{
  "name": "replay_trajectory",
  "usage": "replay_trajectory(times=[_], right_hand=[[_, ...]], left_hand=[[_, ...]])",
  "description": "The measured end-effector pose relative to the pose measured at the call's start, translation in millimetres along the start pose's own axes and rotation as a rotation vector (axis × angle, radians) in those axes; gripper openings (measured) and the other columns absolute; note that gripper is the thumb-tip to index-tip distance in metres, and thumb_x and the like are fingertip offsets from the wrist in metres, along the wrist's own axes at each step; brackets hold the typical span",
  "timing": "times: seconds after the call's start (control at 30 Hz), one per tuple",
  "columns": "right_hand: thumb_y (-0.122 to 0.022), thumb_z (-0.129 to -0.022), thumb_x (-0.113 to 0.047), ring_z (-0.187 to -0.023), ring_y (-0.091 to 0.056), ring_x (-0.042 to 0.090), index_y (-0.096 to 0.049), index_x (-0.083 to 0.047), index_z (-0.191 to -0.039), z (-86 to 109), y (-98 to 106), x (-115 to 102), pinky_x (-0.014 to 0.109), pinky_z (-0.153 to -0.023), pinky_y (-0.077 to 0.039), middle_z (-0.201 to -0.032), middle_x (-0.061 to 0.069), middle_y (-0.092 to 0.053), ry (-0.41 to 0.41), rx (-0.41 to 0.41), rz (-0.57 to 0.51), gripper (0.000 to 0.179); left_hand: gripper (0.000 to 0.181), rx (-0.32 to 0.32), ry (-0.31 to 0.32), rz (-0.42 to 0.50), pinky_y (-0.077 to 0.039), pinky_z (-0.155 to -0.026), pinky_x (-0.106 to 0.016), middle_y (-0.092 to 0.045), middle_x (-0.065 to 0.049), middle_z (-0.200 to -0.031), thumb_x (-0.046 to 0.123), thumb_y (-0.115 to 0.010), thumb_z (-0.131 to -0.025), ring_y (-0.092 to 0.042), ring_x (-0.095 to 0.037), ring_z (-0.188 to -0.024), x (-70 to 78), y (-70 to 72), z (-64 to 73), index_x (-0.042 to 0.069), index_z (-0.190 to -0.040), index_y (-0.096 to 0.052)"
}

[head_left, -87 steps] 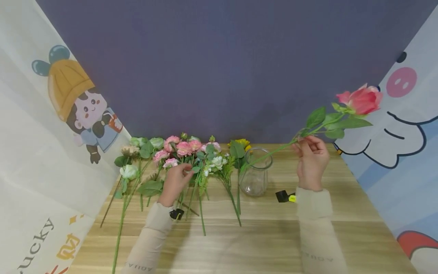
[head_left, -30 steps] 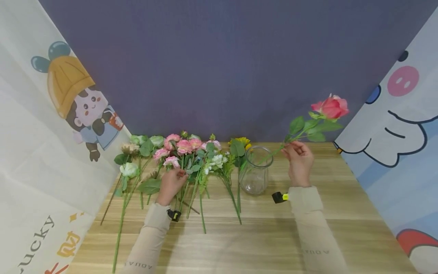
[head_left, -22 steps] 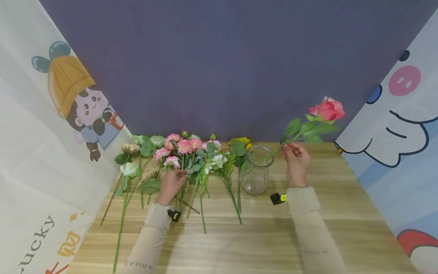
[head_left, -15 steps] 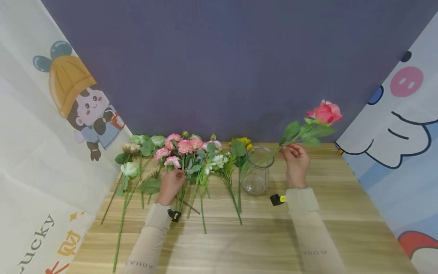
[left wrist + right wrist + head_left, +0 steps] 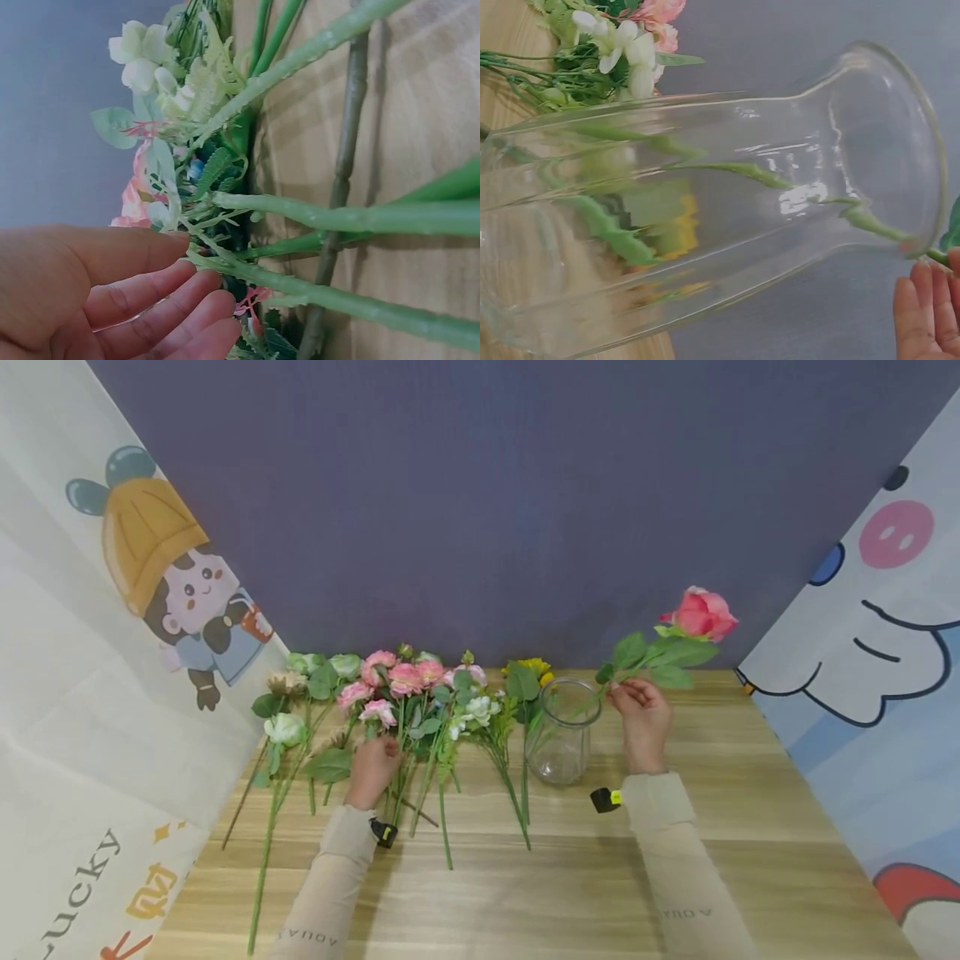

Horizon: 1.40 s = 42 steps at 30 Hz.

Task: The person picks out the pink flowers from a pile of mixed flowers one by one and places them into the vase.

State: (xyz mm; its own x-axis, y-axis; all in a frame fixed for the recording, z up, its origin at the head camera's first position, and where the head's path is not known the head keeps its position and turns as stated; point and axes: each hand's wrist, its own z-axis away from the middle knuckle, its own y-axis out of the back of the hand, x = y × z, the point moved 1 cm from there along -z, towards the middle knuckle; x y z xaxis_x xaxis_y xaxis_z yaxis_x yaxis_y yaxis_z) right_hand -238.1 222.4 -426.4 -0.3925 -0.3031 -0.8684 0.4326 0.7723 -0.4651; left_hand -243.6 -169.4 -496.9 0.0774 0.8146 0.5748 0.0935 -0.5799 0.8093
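Note:
With thumb and fingers, my right hand [image 5: 642, 718] pinches the stem of a pink rose [image 5: 701, 614] just outside the vase mouth. The stem slants through the mouth into a clear glass vase [image 5: 562, 756] standing on the table; in the right wrist view it runs down inside the glass vase [image 5: 810, 97]. My left hand [image 5: 373, 768] is beside the stems of the pink flowers [image 5: 405, 680]. In the left wrist view, the left hand [image 5: 142, 292] has fairly straight fingers, thumb and index close to a thin green stem [image 5: 300, 289]; a firm grip does not show.
White blossoms [image 5: 480, 712] and a yellow flower [image 5: 531, 670] lie left of the vase. Pale green roses [image 5: 285, 731] with long stems are at the far left. A dark panel [image 5: 480, 510] rises behind the wooden table [image 5: 510, 910], with printed curtains on both sides.
The pink rose and right hand have moved left and closer to the vase, the bloom lower and its stem still in the mouth. My left hand has drawn slightly left and down from the leaves.

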Motion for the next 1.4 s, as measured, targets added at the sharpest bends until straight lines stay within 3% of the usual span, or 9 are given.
replay_trajectory(times=[0.13, 0.33, 0.47, 0.6, 0.9, 1.23, 1.4], right_hand=[[-0.063, -0.08, 0.016, -0.064, -0.064, 0.008, -0.061, -0.006, -0.075, 1.3, 0, 0, 0.02, -0.064, -0.055, -0.072, 0.002, -0.064, 0.007, -0.013, 0.027, 0.022], [-0.067, -0.081, 0.007, -0.066, -0.064, 0.007, -0.061, -0.004, -0.078, 3.6, 2, 2, 0.019, -0.068, -0.055, -0.08, 0.009, -0.065, 0.023, -0.038, 0.14, 0.013], [-0.066, -0.083, 0.006, -0.067, -0.063, 0.005, -0.061, 0.005, -0.084, 5.9, 3, 4, 0.017, -0.068, -0.053, -0.08, 0.004, -0.065, 0.021, -0.052, 0.227, 0.005], [-0.065, -0.083, 0.006, -0.066, -0.061, 0.002, -0.06, 0.011, -0.089, 8.4, 2, 3, 0.013, -0.065, -0.051, -0.077, -0.003, -0.064, 0.021, -0.057, 0.291, 0.009], [-0.065, -0.083, 0.006, -0.059, -0.056, 0.0, -0.06, 0.004, -0.079, 20.7, -8, -15, 0.011, -0.055, -0.045, -0.069, -0.009, -0.06, 0.041, -0.097, 0.377, 0.007], [-0.063, -0.084, 0.005, -0.065, -0.059, 0.001, -0.059, 0.01, -0.086, 21.7, -7, -16, 0.011, -0.062, -0.049, -0.073, -0.007, -0.063, 0.014, -0.107, 0.336, 0.006], [-0.064, -0.086, 0.001, -0.069, -0.061, 0.004, -0.061, 0.005, -0.091, 18.5, 2, -8, 0.014, -0.068, -0.051, -0.079, -0.005, -0.063, -0.042, -0.114, 0.311, 0.008]], left_hand=[[0.019, 0.01, 0.004, -0.015, -0.052, -0.071, -0.046, -0.069, -0.018, -0.088, 0.005, -0.068, -0.081, -0.066, -0.032, -0.081, -1.7, -2.5, 0.3, -0.006, -0.096, -0.068], [0.018, 0.033, 0.004, -0.029, -0.051, -0.071, -0.047, -0.07, -0.018, -0.085, 0.005, -0.071, -0.08, -0.066, -0.033, -0.079, -4.3, -5.3, 2.5, -0.006, -0.093, -0.068], [0.017, 0.044, -0.002, -0.038, -0.051, -0.068, -0.047, -0.069, -0.017, -0.082, 0.003, -0.071, -0.077, -0.065, -0.032, -0.075, -6.7, -7.2, 4.6, -0.005, -0.092, -0.068], [0.02, 0.049, -0.006, -0.028, -0.051, -0.065, -0.047, -0.069, -0.016, -0.081, -0.002, -0.067, -0.074, -0.065, -0.033, -0.073, -8.3, -7.9, 7.2, -0.005, -0.094, -0.068], [0.018, 0.055, -0.012, -0.033, -0.051, -0.061, -0.046, -0.069, -0.018, -0.08, 0.0, -0.067, -0.072, -0.065, -0.035, -0.072, -13.8, -11.4, 10.5, -0.005, -0.089, -0.068], [0.009, 0.04, 0.021, -0.012, -0.051, -0.063, -0.045, -0.069, -0.017, -0.078, 0.002, -0.069, -0.075, -0.065, -0.033, -0.072, -13.3, -11.0, 10.5, -0.003, -0.082, -0.067], [0.007, 0.044, 0.02, -0.003, -0.05, -0.061, -0.043, -0.069, -0.016, -0.076, 0.001, -0.067, -0.074, -0.065, -0.031, -0.069, -13.6, -10.6, 10.6, -0.003, -0.08, -0.067]])
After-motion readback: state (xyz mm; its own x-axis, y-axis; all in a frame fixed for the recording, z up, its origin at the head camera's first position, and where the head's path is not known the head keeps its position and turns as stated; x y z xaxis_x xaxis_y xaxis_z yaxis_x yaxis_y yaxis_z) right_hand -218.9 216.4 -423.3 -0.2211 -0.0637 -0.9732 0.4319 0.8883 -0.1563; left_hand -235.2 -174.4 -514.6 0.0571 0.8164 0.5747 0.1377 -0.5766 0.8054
